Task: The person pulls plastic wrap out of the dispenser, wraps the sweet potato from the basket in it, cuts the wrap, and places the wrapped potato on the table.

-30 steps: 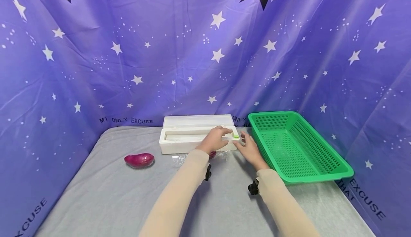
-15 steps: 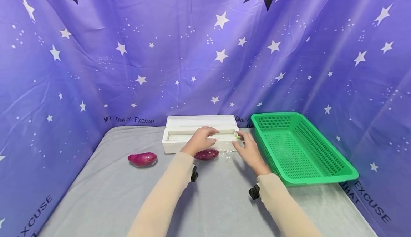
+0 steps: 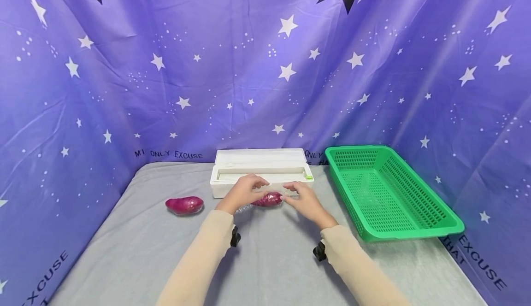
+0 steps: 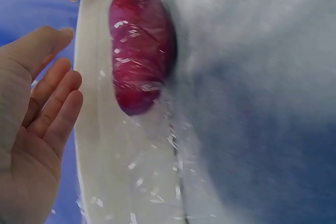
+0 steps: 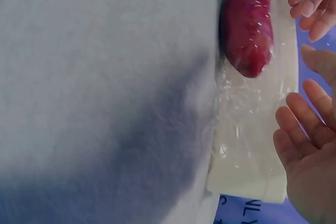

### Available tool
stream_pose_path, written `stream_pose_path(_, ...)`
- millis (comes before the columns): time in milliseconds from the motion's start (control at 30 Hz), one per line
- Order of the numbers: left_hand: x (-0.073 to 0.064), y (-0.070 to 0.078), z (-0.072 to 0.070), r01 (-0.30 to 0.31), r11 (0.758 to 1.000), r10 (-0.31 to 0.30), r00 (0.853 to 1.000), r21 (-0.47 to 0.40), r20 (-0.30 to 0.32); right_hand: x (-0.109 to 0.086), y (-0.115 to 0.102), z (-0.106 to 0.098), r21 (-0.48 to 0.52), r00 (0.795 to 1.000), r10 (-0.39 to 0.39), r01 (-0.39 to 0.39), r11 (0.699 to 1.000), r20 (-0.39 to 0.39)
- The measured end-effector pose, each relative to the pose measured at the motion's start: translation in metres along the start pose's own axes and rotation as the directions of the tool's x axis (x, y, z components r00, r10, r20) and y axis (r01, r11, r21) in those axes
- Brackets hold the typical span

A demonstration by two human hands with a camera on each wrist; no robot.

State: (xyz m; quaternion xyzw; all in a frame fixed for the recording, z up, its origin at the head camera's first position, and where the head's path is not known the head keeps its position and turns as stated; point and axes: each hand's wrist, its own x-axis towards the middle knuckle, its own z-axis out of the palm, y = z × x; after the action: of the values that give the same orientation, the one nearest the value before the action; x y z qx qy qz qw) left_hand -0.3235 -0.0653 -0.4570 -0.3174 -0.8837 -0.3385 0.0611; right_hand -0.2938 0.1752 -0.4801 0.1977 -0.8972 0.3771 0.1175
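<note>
A red-purple sweet potato (image 3: 268,199) with clear cling film (image 4: 152,182) over it lies against the front of the white cling film dispenser box (image 3: 236,190). Loose film spreads out past both of its ends. My left hand (image 3: 244,192) hovers by its left end, fingers relaxed and thumb apart. On the other side, my right hand (image 3: 304,201) hangs close to the right end, fingers loosely bent. Neither hand grips anything. The box's lid (image 3: 260,156) stands raised at the back, and a green slider (image 3: 309,177) sits at the right of its front edge.
A second sweet potato (image 3: 184,205), shiny with film, lies to the left on the grey cloth (image 3: 137,250). At the right stands a large green basket (image 3: 365,225). Purple star-printed curtain (image 3: 232,66) surrounds the table at the back and sides.
Both hands were up by the box's right end. My left hand has moved left and down, and my right hand has come away from the green slider toward the sweet potato, now more exposed.
</note>
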Motion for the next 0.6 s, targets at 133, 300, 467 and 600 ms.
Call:
stream_pose_path(133, -0.01, -0.007, 0.002, 0.027, 0.999, -0.028, 1.0, 0.046, 0.014, 0.002, 0.001, 0.009, 0.011, 0.999, 0.003, -0.004, 1.0, 0.034)
stream_pose_path(300, -0.023, -0.018, 0.008, 0.002, 0.998, -0.002, 1.0, 0.062, 0.005, 0.002, 0.003, 0.018, 0.039, 0.998, 0.024, -0.026, 0.999, 0.054)
stream_pose_path(467, -0.03, -0.025, 0.012, -0.013, 0.999, 0.013, 1.0, 0.029, -0.019, 0.001, 0.002, 0.023, 0.05, 0.996, 0.054, -0.058, 0.997, 0.069)
stream_pose_path(600, -0.031, -0.029, 0.015, 0.003, 1.0, -0.003, 0.999, 0.016, -0.039, 0.003, 0.002, 0.026, 0.066, 0.995, 0.073, -0.078, 0.995, 0.074)
